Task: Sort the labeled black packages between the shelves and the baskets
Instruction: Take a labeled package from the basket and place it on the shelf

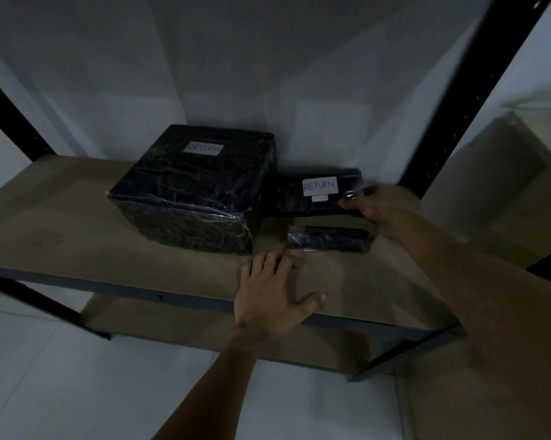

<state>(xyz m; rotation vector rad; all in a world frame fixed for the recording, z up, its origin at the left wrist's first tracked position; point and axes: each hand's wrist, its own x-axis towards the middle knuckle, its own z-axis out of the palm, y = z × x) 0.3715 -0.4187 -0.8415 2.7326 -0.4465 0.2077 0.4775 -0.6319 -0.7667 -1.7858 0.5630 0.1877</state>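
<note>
Centrally, the slim package (318,193) sat at the right hand (379,211), its right end inside the grip and its left end just beside the big box (194,192) on the shelf (77,223). The right hand was curled round that end, thumb on the labelled face and fingers hidden behind. The package stood on its long edge, label toward the camera, above a flat package (329,239) lying on the board. Whether the two touched could not be told in the dim light. The left hand (274,290) lay palm down at the shelf's front edge, fingers spread and straight, holding nothing, fingertips near the box's lower corner. A white label (319,185) on the slim package read "RETURN" in blue handwriting; the top label (203,148) on the box read the same, fainter.
</note>
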